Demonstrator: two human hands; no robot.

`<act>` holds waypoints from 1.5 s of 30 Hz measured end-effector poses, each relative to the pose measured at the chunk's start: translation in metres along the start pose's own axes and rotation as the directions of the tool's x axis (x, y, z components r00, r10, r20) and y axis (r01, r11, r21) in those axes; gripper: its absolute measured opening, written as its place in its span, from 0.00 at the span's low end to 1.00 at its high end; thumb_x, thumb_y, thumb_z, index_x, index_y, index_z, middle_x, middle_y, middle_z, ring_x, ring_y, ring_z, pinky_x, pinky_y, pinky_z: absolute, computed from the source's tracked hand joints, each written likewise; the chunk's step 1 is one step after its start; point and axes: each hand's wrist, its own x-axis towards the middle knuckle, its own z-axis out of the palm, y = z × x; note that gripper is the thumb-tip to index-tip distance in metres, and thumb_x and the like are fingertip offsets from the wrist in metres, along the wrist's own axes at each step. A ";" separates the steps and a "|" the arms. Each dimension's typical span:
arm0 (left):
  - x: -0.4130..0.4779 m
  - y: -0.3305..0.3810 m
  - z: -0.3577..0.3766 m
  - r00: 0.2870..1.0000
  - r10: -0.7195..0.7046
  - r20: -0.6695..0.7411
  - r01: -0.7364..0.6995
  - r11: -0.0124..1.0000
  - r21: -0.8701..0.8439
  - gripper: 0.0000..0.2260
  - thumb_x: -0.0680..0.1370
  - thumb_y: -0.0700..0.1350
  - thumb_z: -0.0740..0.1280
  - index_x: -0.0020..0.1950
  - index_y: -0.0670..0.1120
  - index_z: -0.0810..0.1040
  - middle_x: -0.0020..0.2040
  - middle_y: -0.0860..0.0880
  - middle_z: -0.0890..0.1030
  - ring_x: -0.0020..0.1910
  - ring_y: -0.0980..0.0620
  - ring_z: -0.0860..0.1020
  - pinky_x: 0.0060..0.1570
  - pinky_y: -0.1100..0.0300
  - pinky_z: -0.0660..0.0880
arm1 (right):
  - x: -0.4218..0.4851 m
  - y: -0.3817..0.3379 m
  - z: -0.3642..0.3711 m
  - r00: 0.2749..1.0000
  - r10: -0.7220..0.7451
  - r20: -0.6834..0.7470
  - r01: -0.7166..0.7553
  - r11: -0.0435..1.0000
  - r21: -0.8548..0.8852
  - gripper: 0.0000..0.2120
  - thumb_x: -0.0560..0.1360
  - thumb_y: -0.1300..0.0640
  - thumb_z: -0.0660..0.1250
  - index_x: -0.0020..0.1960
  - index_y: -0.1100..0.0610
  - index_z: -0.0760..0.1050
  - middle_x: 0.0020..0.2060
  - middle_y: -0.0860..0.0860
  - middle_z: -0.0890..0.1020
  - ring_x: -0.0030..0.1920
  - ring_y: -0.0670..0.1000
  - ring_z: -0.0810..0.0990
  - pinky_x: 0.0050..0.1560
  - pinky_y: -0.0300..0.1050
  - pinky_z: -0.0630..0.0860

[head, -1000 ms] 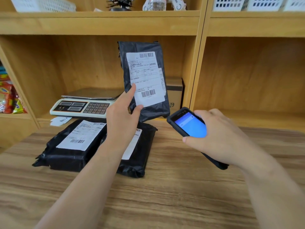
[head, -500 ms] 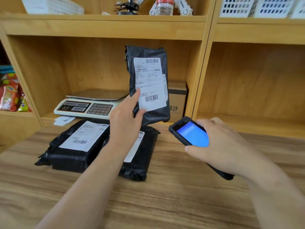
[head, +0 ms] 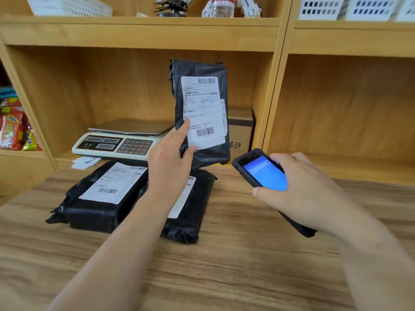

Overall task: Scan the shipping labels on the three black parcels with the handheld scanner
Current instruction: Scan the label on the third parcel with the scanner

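Between both hands: upright parcel (head: 202, 108), scanner (head: 262, 171).

A small parcel counter or shop back room.

Wooden shelving (head: 143, 34) lines the far wall above a wood-grain table (head: 224, 265). A weighing scale (head: 121, 140) with a keypad sits in the far-left cubby beside a small cardboard box (head: 241, 131). White plastic baskets (head: 348, 7) stand on the top shelf, bright snack packets (head: 13, 129) fill the far-left cubby, and black parcels (head: 101, 194) with printed shipping labels lie on the table.
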 end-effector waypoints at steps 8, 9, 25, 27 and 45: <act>0.001 0.005 -0.004 0.992 -0.124 0.019 0.125 0.989 -0.078 0.27 0.78 0.40 0.75 0.77 0.48 0.74 0.57 0.55 0.84 0.53 0.57 0.77 0.55 0.79 0.64 | 0.000 0.002 -0.002 1.000 0.016 0.006 -0.016 1.000 -0.005 0.32 0.67 0.35 0.70 0.67 0.42 0.66 0.53 0.42 0.68 0.47 0.42 0.73 0.37 0.40 0.68; 0.001 0.005 -0.003 0.985 -0.172 0.026 0.174 0.979 -0.106 0.28 0.78 0.41 0.75 0.77 0.49 0.74 0.58 0.55 0.84 0.54 0.57 0.78 0.58 0.74 0.66 | -0.001 0.001 -0.003 1.000 0.014 -0.003 -0.014 1.000 0.006 0.31 0.67 0.36 0.70 0.67 0.42 0.66 0.53 0.41 0.68 0.47 0.41 0.73 0.37 0.40 0.68; 0.001 0.001 0.014 0.786 -0.446 0.428 0.617 0.614 -0.493 0.30 0.74 0.33 0.77 0.74 0.48 0.78 0.64 0.52 0.84 0.61 0.53 0.83 0.63 0.51 0.81 | 0.000 0.007 -0.010 0.990 0.027 -0.135 -0.017 0.997 0.074 0.29 0.64 0.35 0.69 0.63 0.41 0.69 0.50 0.40 0.69 0.46 0.40 0.73 0.38 0.41 0.68; -0.001 0.002 0.017 0.752 -0.445 0.486 0.657 0.569 -0.495 0.29 0.73 0.33 0.77 0.73 0.48 0.79 0.62 0.51 0.85 0.61 0.51 0.84 0.62 0.49 0.81 | 0.000 0.008 -0.010 0.989 0.029 -0.143 -0.019 0.997 0.073 0.30 0.64 0.35 0.70 0.64 0.42 0.69 0.51 0.40 0.69 0.47 0.39 0.72 0.38 0.41 0.68; -0.025 0.022 0.033 0.498 -0.362 0.788 0.821 0.490 -0.294 0.24 0.74 0.32 0.76 0.70 0.45 0.81 0.54 0.50 0.89 0.49 0.55 0.86 0.36 0.67 0.79 | 0.000 0.009 -0.015 0.987 0.048 -0.154 -0.037 0.997 0.074 0.34 0.65 0.36 0.70 0.68 0.43 0.68 0.50 0.41 0.68 0.47 0.43 0.72 0.37 0.37 0.64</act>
